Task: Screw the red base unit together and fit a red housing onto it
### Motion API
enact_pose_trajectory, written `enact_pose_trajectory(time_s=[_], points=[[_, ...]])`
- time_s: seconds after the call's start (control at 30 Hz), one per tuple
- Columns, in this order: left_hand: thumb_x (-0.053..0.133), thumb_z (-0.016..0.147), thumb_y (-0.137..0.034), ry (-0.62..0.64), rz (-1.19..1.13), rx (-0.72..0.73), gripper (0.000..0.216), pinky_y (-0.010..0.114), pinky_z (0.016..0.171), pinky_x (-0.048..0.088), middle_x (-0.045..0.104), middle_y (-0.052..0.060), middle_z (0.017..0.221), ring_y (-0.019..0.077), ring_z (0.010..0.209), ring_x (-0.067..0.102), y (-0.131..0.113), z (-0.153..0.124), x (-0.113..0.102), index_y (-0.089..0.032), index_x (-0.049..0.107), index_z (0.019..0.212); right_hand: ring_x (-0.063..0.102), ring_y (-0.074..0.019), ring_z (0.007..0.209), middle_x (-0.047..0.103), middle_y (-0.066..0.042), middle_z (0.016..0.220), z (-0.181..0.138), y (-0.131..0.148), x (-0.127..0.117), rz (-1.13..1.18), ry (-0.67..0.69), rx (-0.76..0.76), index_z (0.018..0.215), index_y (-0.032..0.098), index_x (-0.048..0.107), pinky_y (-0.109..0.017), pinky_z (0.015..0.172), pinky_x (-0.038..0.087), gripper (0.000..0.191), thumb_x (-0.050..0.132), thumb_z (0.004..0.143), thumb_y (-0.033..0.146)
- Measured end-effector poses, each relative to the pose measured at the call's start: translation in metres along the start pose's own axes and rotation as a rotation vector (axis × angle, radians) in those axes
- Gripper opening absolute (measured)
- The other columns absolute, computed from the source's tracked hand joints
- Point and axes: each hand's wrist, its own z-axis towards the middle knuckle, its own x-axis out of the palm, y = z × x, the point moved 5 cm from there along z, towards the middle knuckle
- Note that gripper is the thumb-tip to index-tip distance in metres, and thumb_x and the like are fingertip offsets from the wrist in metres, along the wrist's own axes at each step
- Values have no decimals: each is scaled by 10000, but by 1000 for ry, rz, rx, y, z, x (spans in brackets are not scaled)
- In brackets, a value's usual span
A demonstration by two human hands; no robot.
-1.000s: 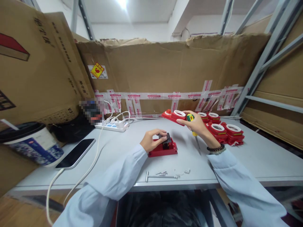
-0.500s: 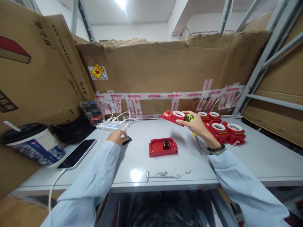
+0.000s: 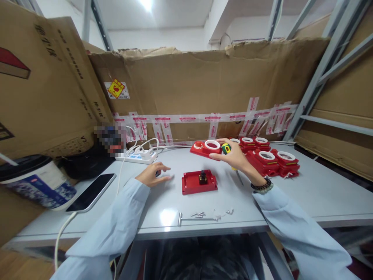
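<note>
Bright overhead light, tabletop (image 3: 175, 212) glare, perhaps slightly blurred, bowed edges.

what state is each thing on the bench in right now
left hand: open, empty, fingers spread low over the table
right hand: shut on screwdriver and red cover, lifted
red base: flat, open side up
phone: screen dark
power strip: plug in

L hand (image 3: 151, 175) off red base (image 3: 199, 182), now open flat on table (image 3: 291, 194) to its left | R hand (image 3: 233, 155) + red cover (image 3: 205, 147) shift slightly left
</note>
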Motion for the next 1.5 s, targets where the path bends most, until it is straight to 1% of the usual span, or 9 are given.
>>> enact_pose_trajectory(time_s=[0.1,0.17,0.33,0.43,0.57,0.7,0.83,1.1,1.5], points=[[597,772,-465,-303,-207,39,581,306,697,472,591,128,1138,224,944,586,-35,11,-19,-197,472,1272,600,-225,982,651,-71,1054,-8,20,15,51,71,-125,1061,184,589,-368,874,457,549,762,593,413],[579,792,-461,-374,-353,74,658,341,764,488,523,140,1263,245,1073,556,-61,23,-25,-221,343,1357,593,-218,1003,637,-65,1091,-14,31,24,63,110,-200,1097,197,570,-356,881,458,552,756,613,387],[709,691,-436,-377,-149,313,616,440,972,384,551,115,1244,285,1161,488,-110,41,-24,-219,508,1231,579,-231,1025,614,-79,1130,-21,43,29,-62,95,-302,1153,205,527,-379,890,457,594,746,621,351],[707,706,-411,-386,-216,325,521,410,925,421,613,104,1123,256,1041,556,-113,42,-22,-195,557,1156,569,-229,1064,594,-95,1161,-22,46,22,-15,54,-323,1229,204,449,-377,919,447,696,750,618,347],[625,785,-420,-420,-596,220,434,345,810,473,612,119,1090,212,927,599,-106,42,-18,-156,529,1115,548,-236,1108,602,-93,1165,-21,47,12,73,16,-256,1290,215,396,-386,935,437,830,785,572,366],[610,793,-446,-364,-825,198,417,320,787,465,600,120,1066,199,907,600,-113,42,-5,-154,489,1065,557,-240,1099,602,-96,1183,-21,47,17,150,80,-203,1267,206,436,-398,946,429,769,768,599,391],[471,874,-470,-406,-666,194,359,323,790,430,592,93,1021,196,907,560,-126,36,-1,-169,481,1071,581,-247,1051,625,-92,1137,-23,46,21,167,66,-165,1209,188,484,-392,914,444,657,726,647,427],[211,942,-498,-456,-419,212,441,323,794,409,589,81,965,206,877,565,-136,31,-1,-162,466,1071,590,-250,990,611,-109,1106,-28,52,19,58,47,-202,1183,163,479,-377,860,470,715,764,580,421],[203,926,-546,-451,-512,266,513,322,828,440,618,109,1045,217,973,588,-142,27,5,-149,421,1165,563,-152,712,621,-18,834,-30,58,19,58,119,-116,957,184,557,-264,632,452,410,695,659,430]])
